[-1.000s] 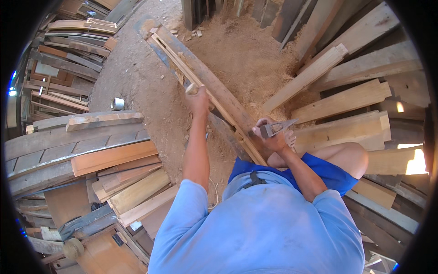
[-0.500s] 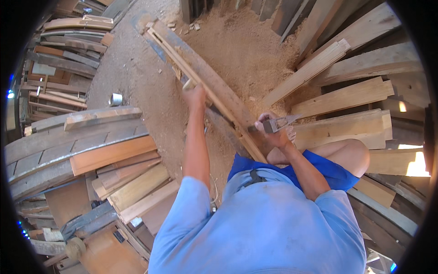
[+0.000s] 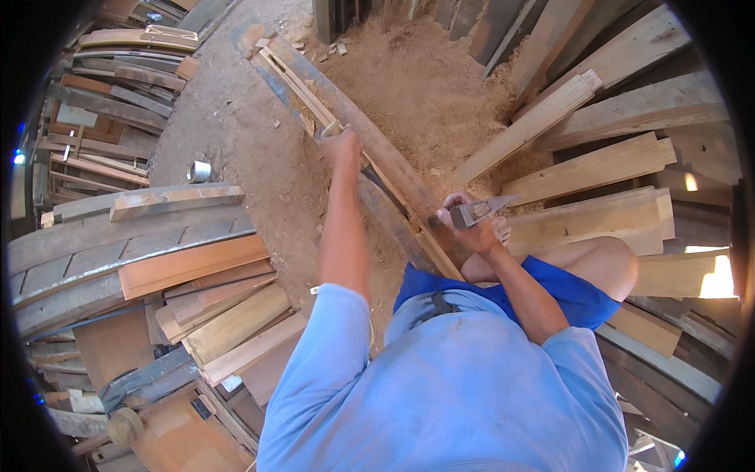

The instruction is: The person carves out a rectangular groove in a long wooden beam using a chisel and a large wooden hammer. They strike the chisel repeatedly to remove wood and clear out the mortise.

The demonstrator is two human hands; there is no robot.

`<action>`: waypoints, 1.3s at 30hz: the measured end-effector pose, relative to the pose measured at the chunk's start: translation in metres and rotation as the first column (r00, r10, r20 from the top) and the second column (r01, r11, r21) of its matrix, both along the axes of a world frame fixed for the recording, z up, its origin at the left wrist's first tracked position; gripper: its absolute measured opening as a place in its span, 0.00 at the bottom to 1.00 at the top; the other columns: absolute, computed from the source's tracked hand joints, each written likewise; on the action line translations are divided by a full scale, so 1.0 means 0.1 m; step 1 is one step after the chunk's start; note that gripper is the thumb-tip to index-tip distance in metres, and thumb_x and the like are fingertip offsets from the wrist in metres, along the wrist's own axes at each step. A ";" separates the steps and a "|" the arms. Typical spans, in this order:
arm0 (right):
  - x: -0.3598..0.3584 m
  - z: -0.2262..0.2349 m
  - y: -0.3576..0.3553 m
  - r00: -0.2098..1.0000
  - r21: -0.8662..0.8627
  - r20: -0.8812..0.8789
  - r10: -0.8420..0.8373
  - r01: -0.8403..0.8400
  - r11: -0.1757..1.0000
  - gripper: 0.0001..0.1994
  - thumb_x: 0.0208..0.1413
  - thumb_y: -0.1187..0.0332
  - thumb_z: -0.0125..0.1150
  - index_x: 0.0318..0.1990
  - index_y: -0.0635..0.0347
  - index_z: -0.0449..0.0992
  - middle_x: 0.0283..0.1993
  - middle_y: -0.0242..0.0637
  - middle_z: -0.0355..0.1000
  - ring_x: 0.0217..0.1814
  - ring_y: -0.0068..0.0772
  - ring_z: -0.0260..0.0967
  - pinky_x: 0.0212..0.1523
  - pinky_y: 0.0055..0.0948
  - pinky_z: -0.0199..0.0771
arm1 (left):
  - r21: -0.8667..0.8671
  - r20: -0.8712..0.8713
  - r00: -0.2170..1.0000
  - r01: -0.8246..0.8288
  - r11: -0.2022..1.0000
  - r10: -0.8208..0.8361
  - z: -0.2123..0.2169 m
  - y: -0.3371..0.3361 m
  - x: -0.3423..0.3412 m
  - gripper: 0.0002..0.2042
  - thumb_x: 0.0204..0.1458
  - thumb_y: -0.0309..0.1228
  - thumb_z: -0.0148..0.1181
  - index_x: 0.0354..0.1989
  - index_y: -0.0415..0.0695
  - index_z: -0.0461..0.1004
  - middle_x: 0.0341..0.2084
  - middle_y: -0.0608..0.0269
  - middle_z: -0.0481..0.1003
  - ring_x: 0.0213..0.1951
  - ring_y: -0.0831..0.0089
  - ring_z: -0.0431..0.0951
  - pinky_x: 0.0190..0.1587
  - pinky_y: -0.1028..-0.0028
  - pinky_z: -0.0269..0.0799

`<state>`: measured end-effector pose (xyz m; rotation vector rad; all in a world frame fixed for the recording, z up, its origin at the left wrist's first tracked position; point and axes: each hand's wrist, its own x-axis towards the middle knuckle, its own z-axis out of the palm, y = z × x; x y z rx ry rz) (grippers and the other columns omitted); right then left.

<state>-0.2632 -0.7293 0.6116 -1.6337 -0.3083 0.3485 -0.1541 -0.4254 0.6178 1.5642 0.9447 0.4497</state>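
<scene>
Looking down from the head camera, we see the left hand (image 3: 344,148) stretched far out, its grip closed around a thin wooden strip (image 3: 314,98) that lies along a long plank (image 3: 377,149). This plank runs diagonally from the far left toward the near right, ending at our knees.

Right hand (image 3: 472,228) is close in, near the plank's near end, grip wrapped around a grey metal hand tool (image 3: 476,211) with a pointed tip facing right. We cannot tell the tool's exact kind.

Surroundings: sawdust (image 3: 425,86) covers the floor on the far side, just right of the plank. Stacked boards (image 3: 598,169) fan out on the right, close beside the right hand. A pile of curved and flat timber (image 3: 149,259) fills the left, well apart from both hands. A small metal can (image 3: 200,171) stands on the dirt floor between that pile and the plank. More planks (image 3: 102,102) lie at far left.

Our bent right knee (image 3: 605,263) sits just right of the right hand, between it and the boards on the near right.
</scene>
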 end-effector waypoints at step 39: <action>0.06 0.47 -0.15 0.985 0.198 -0.107 -0.138 0.157 0.968 0.10 0.54 0.74 0.71 0.39 0.61 0.74 0.34 0.30 0.74 0.38 0.21 0.73 0.40 0.27 0.76 | 0.065 0.418 0.843 0.343 0.937 -0.338 0.89 -0.50 -0.71 0.07 0.59 0.27 0.65 0.33 0.42 0.72 0.20 0.68 0.73 0.23 0.82 0.73 0.27 0.78 0.68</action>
